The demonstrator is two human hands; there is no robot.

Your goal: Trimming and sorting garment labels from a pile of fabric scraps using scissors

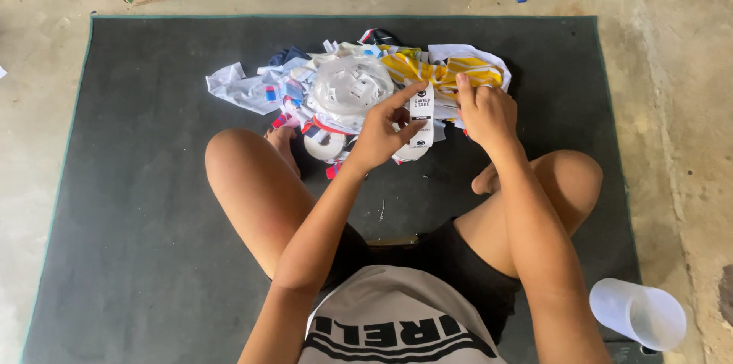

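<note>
Left hand (379,135): closed in a pinch, thumb and fingers gripping the white strip (421,116) by its left edge so that it is kept upright and taut in front of the body.
Right hand (482,110): partly curled, 1 fingertip pressed down near the strip's upper right; whether anything is gripped cannot be told.
White strip: a narrow, flat woven label with black printing, held above the pile, between the 2 hands.
Pile (359,85): thin, crumpled scraps in white, yellow, blue and red, heaped within easy reach just beyond the crossed legs.
Mat (137,203): dark, matte and felt-like, spread over the rough concrete floor (672,104) as a seat.
Plastic cup (637,314): translucent, lying tipped at the mat's corner.
</note>
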